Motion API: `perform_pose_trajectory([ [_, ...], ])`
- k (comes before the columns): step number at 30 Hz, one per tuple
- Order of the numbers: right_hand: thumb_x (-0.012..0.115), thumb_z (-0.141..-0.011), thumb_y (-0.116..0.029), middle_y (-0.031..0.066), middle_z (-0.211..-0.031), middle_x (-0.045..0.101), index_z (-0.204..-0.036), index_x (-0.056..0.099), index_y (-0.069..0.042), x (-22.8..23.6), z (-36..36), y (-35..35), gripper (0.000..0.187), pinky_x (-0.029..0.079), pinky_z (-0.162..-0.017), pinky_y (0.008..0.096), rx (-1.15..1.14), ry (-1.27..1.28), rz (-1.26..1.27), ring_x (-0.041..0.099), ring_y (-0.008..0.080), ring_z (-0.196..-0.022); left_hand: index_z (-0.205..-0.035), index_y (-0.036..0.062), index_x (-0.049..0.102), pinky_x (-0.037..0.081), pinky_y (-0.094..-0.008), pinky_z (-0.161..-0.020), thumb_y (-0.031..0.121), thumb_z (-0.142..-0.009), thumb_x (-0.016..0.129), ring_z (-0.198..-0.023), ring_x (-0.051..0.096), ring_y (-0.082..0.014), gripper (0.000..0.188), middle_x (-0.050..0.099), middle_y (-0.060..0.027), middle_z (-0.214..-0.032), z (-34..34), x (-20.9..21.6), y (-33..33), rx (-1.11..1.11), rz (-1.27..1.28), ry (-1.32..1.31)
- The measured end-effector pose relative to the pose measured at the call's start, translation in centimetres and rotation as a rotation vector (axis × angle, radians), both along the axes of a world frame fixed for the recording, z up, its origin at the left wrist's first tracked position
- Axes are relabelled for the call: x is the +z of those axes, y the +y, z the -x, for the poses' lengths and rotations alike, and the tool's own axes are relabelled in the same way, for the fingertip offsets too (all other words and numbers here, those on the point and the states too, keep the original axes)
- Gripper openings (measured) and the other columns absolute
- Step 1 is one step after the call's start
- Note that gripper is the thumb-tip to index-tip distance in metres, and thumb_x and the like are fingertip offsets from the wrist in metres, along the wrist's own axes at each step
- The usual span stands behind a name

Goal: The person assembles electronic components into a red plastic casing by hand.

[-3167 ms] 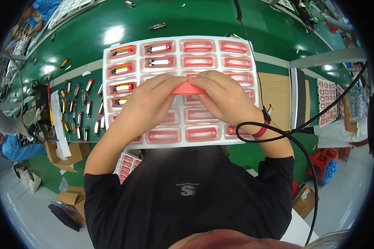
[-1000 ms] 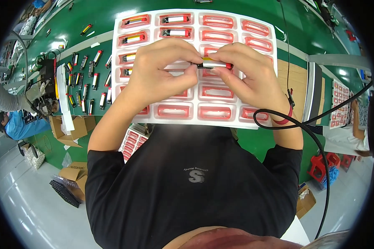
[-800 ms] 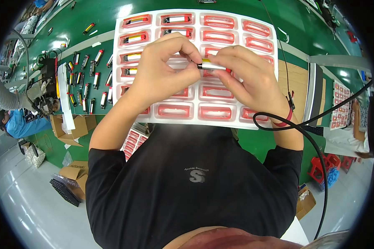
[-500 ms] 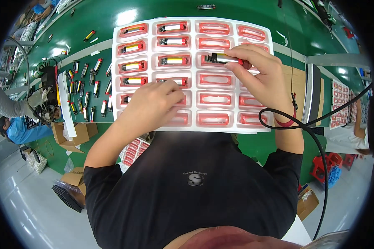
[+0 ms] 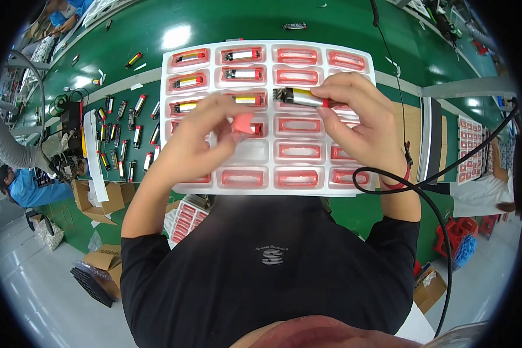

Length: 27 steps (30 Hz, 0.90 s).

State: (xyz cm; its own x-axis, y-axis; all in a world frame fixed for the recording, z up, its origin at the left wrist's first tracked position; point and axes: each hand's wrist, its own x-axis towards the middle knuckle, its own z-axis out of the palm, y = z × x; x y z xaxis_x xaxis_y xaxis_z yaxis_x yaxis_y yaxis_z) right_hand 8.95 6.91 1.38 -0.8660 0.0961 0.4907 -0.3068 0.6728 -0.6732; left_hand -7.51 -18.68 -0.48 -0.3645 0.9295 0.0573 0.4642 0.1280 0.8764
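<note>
A white moulded tray (image 5: 269,141) with rows of compartments lies in front of me. Most compartments hold a translucent red plastic shell (image 5: 298,151). In the left columns, several shells have a battery assembly (image 5: 242,74) inside, with a black end and a red end. My left hand (image 5: 206,136) pinches a small pink-red plastic shell (image 5: 243,123), blurred, above the tray. Below it, one compartment (image 5: 246,152) has no shell. My right hand (image 5: 356,113) grips a silver battery assembly (image 5: 300,97) between thumb and fingers, its black end pointing left.
Loose battery assemblies (image 5: 123,136) are scattered on the green table (image 5: 214,23) to the left. A black cable (image 5: 441,214) loops over my right wrist. Cardboard boxes (image 5: 107,197) stand at lower left. Other people (image 5: 32,185) sit at both sides.
My left hand has risen from the tray with a red shell in its fingers. My right hand has shifted slightly with its battery assembly. The tray appears lower in view.
</note>
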Motion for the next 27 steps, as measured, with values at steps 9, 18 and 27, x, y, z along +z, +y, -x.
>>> perform_pose_trajectory([
  [9,0.077,-0.074,0.005,0.0125,-0.100,0.068,-0.100,0.071,0.002,-0.7,1.7,-1.4,0.027,0.056,-0.078,0.0396,0.081,0.170,-0.294,0.068,0.0297,-0.091,-0.132,0.0032,0.045,0.055,-0.0323,-0.099,-0.015,-0.096,0.043,-0.120,0.064,-0.0168,0.041,0.056,-0.0159,-0.141,-1.7,-2.5,3.5,0.092,-0.319,-0.787],
  [18,0.077,-0.076,0.007,0.0141,-0.102,0.071,-0.101,0.072,0.003,-0.8,1.8,-1.9,0.026,0.057,-0.076,0.0375,0.069,0.159,-0.356,0.070,0.0299,-0.091,-0.148,0.0020,0.043,0.053,-0.0282,-0.099,-0.013,-0.097,0.044,-0.117,0.062,-0.0126,0.053,0.056,-0.0107,-0.140,-2.3,-2.9,3.9,0.034,-0.282,-0.719],
  [27,0.075,-0.071,0.009,0.0146,-0.107,0.069,-0.103,0.073,0.003,-1.3,2.0,-2.1,0.033,0.057,-0.077,0.0373,0.067,0.134,-0.401,0.069,0.0309,-0.093,-0.142,0.0008,0.051,0.052,-0.0277,-0.094,-0.004,-0.103,0.049,-0.109,0.065,-0.0101,0.039,0.063,-0.0088,-0.131,-2.2,-3.1,4.0,0.094,-0.267,-0.754],
])
